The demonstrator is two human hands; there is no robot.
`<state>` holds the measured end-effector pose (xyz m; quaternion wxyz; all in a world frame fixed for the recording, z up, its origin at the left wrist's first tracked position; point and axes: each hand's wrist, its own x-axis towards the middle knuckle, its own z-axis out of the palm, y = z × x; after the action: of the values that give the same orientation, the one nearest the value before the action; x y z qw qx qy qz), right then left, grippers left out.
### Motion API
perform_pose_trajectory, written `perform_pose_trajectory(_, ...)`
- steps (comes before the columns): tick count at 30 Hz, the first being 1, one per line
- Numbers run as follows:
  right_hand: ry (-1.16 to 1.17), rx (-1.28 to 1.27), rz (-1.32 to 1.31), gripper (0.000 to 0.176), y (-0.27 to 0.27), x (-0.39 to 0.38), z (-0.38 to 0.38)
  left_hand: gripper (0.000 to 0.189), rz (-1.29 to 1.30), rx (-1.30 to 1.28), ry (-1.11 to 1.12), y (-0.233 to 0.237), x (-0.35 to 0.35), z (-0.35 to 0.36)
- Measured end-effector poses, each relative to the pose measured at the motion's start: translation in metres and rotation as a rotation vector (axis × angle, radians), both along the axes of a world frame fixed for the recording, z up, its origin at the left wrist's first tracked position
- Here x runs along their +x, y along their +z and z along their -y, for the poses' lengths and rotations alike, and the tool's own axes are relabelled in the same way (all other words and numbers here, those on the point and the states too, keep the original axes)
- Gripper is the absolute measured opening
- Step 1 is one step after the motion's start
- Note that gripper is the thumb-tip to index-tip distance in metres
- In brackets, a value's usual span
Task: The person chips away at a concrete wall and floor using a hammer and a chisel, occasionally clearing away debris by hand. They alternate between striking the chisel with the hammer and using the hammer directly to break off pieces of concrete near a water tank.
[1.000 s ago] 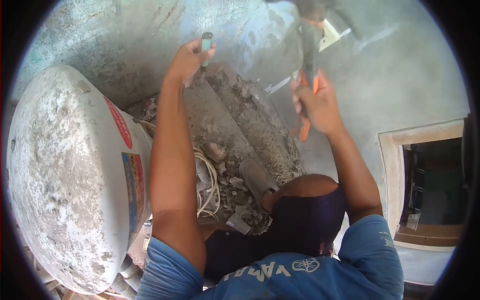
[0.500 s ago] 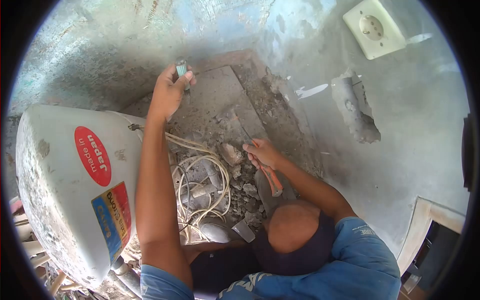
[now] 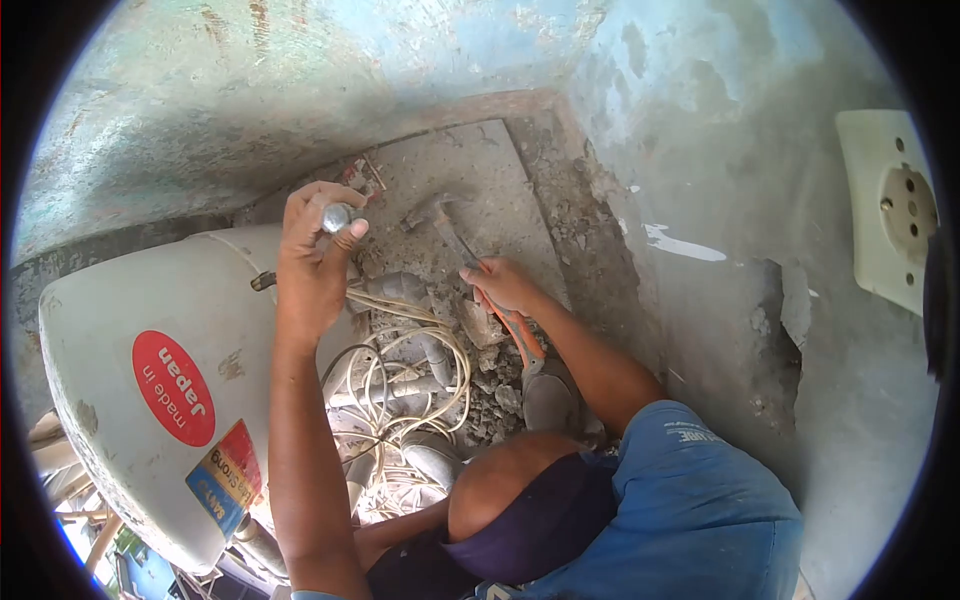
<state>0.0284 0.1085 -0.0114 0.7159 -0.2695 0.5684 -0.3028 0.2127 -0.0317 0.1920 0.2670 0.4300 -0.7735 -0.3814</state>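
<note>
Two stained walls (image 3: 330,85) flank a dusty slab (image 3: 480,180) (left grip (image 3: 315,245) clenching a tool (image 3: 337,217), right grip (image 3: 508,286) hammer (image 3: 455,243)).

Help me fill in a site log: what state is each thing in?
Left hand: closed round metal-ended tool
Right hand: gripping hammer
Hammer: head low, over slab
Cable: loosely coiled
Wall socket: nothing plugged in
Wall: broken, with a hole
White tank: stained
Rubble: loose, in pieces
</note>
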Motion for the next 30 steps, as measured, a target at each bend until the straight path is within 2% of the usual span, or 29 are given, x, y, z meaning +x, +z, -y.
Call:
perform_pose_trajectory(2,0.028,0.004,-0.036,0.036,0.002,0.001,0.002,0.017,0.175,-0.106,0.007,0.005,-0.002,-0.004)
perform_pose_trajectory(3,0.044,-0.001,-0.088,0.037,0.004,0.001,0.004,0.017,0.180,-0.103,0.014,0.011,-0.003,-0.006)
perform_pose_trajectory(4,0.052,0.003,-0.086,0.037,0.006,0.000,0.006,0.018,0.088,0.175,0.113,0.018,-0.005,-0.009)
perform_pose_trajectory(5,0.112,-0.019,-0.190,0.041,0.009,0.000,0.007,0.018,-0.010,0.452,0.211,0.020,-0.006,-0.011)
perform_pose_trajectory(7,0.176,-0.046,-0.298,0.045,0.005,0.000,0.011,0.018,-0.112,0.451,0.228,0.015,-0.008,-0.011)
perform_pose_trajectory(9,0.433,-0.363,-0.820,0.054,0.003,0.000,0.014,0.019,-0.219,0.448,0.236,0.008,-0.008,-0.010)
perform_pose_trajectory(10,0.433,-0.362,-0.827,0.054,0.007,-0.001,0.018,0.019,-0.293,0.467,0.231,0.005,-0.008,-0.009)
perform_pose_trajectory(12,0.700,-0.147,-0.738,0.061,0.022,-0.002,0.029,0.019,-0.371,0.481,0.227,-0.001,-0.008,-0.008)
perform_pose_trajectory(16,0.859,-0.169,-0.768,0.056,0.038,-0.012,0.047,0.022,-0.462,0.490,0.250,-0.012,-0.010,-0.010)
perform_pose_trajectory(18,0.573,-0.285,-0.934,0.054,0.034,-0.026,0.061,0.022,-0.488,0.496,0.258,-0.014,-0.007,-0.010)
perform_pose_trajectory(20,0.053,-0.530,-1.076,0.053,0.025,-0.042,0.081,0.023,-0.531,0.518,0.272,-0.014,-0.004,-0.013)
perform_pose_trajectory(22,-0.172,-0.769,-1.284,0.050,-0.004,-0.056,0.103,0.023,-0.524,0.509,0.280,-0.011,-0.001,-0.014)
perform_pose_trajectory(23,-0.181,-0.766,-1.287,0.050,-0.020,-0.054,0.110,0.023,-0.519,0.504,0.297,-0.009,0.000,-0.015)
perform_pose_trajectory(25,0.122,-0.733,-1.608,0.059,-0.031,-0.041,0.126,0.023,-0.542,0.499,0.294,-0.011,0.003,-0.014)
perform_pose_trajectory(26,0.118,-0.728,-1.611,0.059,-0.029,-0.031,0.126,0.024,-0.561,0.499,0.301,-0.012,0.005,-0.014)
perform_pose_trajectory(28,0.514,-0.847,-0.790,0.065,0.000,-0.012,0.119,0.024,-0.573,0.502,0.304,-0.012,0.006,-0.014)
perform_pose_trajectory(29,0.510,-0.846,-0.799,0.065,0.003,-0.014,0.120,0.024,-0.585,0.499,0.314,-0.012,0.006,-0.012)
perform_pose_trajectory(30,0.325,-0.911,-0.940,0.065,0.001,-0.016,0.122,0.024,-0.589,0.496,0.306,-0.012,0.006,-0.011)
